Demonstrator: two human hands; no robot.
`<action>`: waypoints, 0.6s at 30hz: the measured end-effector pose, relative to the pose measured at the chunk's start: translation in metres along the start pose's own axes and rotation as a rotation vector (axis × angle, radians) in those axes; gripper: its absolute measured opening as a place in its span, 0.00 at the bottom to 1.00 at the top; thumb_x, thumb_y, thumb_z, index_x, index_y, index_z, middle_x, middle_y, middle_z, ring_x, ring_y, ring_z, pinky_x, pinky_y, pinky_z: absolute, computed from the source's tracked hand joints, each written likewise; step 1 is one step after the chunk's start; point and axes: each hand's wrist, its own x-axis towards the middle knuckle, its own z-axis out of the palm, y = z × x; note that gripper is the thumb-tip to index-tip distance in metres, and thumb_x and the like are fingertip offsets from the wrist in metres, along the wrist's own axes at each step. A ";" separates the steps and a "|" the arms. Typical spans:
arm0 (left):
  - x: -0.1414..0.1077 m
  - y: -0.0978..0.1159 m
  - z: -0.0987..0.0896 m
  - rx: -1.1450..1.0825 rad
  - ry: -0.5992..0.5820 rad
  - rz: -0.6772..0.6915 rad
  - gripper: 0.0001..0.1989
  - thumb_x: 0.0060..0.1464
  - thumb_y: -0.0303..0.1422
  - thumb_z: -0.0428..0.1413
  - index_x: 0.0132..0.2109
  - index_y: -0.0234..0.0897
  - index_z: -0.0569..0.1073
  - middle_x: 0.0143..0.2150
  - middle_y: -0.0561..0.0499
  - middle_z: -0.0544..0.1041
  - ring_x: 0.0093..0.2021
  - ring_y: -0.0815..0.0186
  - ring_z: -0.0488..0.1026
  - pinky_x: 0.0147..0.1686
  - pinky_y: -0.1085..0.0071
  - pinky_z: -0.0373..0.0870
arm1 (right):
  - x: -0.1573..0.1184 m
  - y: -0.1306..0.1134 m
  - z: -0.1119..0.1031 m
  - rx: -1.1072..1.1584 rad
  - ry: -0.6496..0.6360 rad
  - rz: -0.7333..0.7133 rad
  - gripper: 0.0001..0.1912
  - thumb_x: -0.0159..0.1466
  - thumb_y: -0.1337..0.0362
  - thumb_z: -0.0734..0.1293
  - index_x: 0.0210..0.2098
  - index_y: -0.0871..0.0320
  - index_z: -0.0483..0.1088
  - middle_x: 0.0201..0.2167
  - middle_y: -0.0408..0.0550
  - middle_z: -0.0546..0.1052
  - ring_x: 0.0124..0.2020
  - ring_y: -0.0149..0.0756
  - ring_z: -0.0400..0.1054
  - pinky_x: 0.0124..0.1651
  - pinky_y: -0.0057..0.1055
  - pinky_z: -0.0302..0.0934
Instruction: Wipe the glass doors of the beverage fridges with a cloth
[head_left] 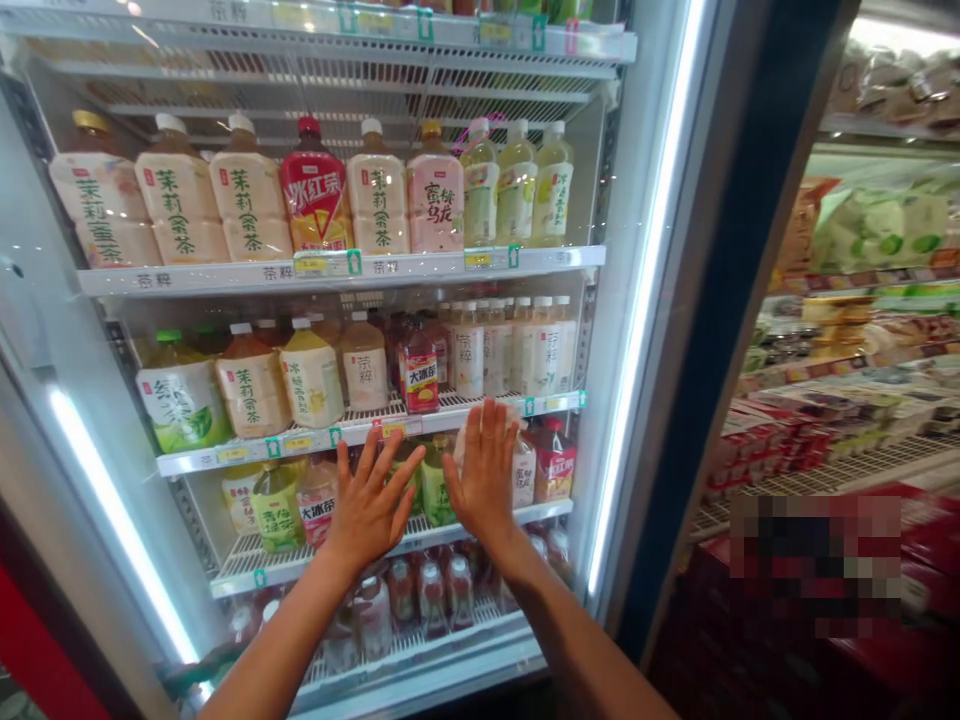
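Observation:
Both hands are raised before a lit drinks fridge. My left hand (371, 498) is open, fingers spread, palm toward the shelves, in front of the third shelf down. My right hand (484, 470) is also open beside it, its fingers closer together, and hides some bottles. Neither holds anything. I cannot tell whether they touch a glass door. Around them stand a green-labelled bottle (276, 510), a dark red-labelled bottle (315, 500) partly behind my left hand, and a red bottle (556, 460). A small red tea bottle (420, 368) stands above, between the hands.
Large tea bottles (171, 190) line the upper shelf, with a red one (315, 190) among them. Slim white bottles (551, 345) fill the middle right. Dark bottles (431, 600) stand at the bottom. Right of the fridge frame (720, 300) are shelves of packaged goods (885, 230).

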 end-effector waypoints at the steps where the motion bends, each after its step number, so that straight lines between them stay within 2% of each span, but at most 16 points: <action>1: 0.000 0.001 0.002 0.006 -0.008 0.002 0.35 0.63 0.37 0.56 0.74 0.50 0.54 0.77 0.49 0.52 0.78 0.54 0.40 0.75 0.42 0.28 | -0.020 -0.002 0.002 0.001 -0.026 -0.014 0.41 0.74 0.57 0.55 0.76 0.65 0.27 0.78 0.58 0.30 0.78 0.54 0.25 0.75 0.64 0.37; 3: 0.001 0.002 0.004 0.016 -0.020 0.005 0.34 0.64 0.37 0.55 0.74 0.49 0.55 0.76 0.49 0.55 0.78 0.55 0.42 0.75 0.41 0.27 | -0.056 -0.002 0.008 -0.003 -0.076 -0.075 0.42 0.74 0.59 0.57 0.76 0.67 0.28 0.78 0.60 0.29 0.78 0.55 0.26 0.75 0.62 0.39; 5: 0.000 0.001 0.006 0.021 -0.022 0.006 0.34 0.64 0.37 0.55 0.73 0.49 0.55 0.75 0.48 0.56 0.78 0.55 0.42 0.74 0.40 0.27 | -0.065 0.005 0.010 -0.005 -0.089 -0.110 0.43 0.73 0.59 0.58 0.76 0.67 0.29 0.78 0.60 0.29 0.78 0.55 0.26 0.75 0.62 0.39; 6: 0.000 0.000 0.006 0.022 -0.020 0.006 0.34 0.64 0.37 0.55 0.73 0.49 0.56 0.75 0.48 0.56 0.78 0.55 0.42 0.74 0.40 0.27 | -0.057 0.011 0.009 -0.002 -0.070 -0.093 0.42 0.73 0.58 0.57 0.76 0.66 0.28 0.78 0.59 0.29 0.78 0.55 0.26 0.75 0.63 0.39; 10: 0.000 0.001 0.006 0.022 -0.017 -0.001 0.33 0.63 0.36 0.56 0.73 0.48 0.57 0.76 0.48 0.55 0.78 0.54 0.41 0.74 0.40 0.27 | 0.009 0.039 -0.003 0.017 0.076 0.053 0.41 0.75 0.55 0.54 0.76 0.61 0.23 0.78 0.54 0.27 0.78 0.55 0.23 0.74 0.69 0.36; 12: 0.000 0.003 0.005 0.018 -0.016 -0.009 0.33 0.63 0.36 0.56 0.73 0.48 0.58 0.76 0.48 0.55 0.78 0.54 0.40 0.74 0.40 0.27 | 0.015 0.039 -0.005 0.019 0.091 0.089 0.41 0.75 0.55 0.53 0.76 0.61 0.23 0.78 0.55 0.26 0.78 0.56 0.23 0.73 0.70 0.35; 14: 0.000 0.006 0.005 0.011 -0.010 -0.006 0.33 0.63 0.35 0.56 0.72 0.47 0.59 0.76 0.47 0.55 0.79 0.54 0.39 0.74 0.40 0.27 | -0.010 0.029 -0.001 0.015 0.044 0.089 0.42 0.74 0.56 0.54 0.76 0.64 0.24 0.78 0.57 0.27 0.78 0.57 0.24 0.74 0.68 0.37; 16: 0.001 0.009 0.006 0.001 -0.007 0.006 0.32 0.63 0.35 0.57 0.72 0.47 0.59 0.75 0.47 0.56 0.78 0.55 0.40 0.74 0.40 0.27 | -0.048 0.020 0.004 0.011 -0.030 0.020 0.43 0.74 0.57 0.56 0.76 0.66 0.26 0.78 0.59 0.28 0.78 0.56 0.25 0.74 0.65 0.39; 18: 0.001 0.011 0.007 -0.012 -0.010 0.016 0.32 0.63 0.36 0.57 0.72 0.47 0.60 0.75 0.47 0.57 0.78 0.55 0.41 0.74 0.40 0.27 | -0.069 0.022 0.007 0.010 -0.079 -0.036 0.43 0.73 0.57 0.57 0.76 0.66 0.28 0.78 0.59 0.29 0.78 0.54 0.26 0.75 0.63 0.40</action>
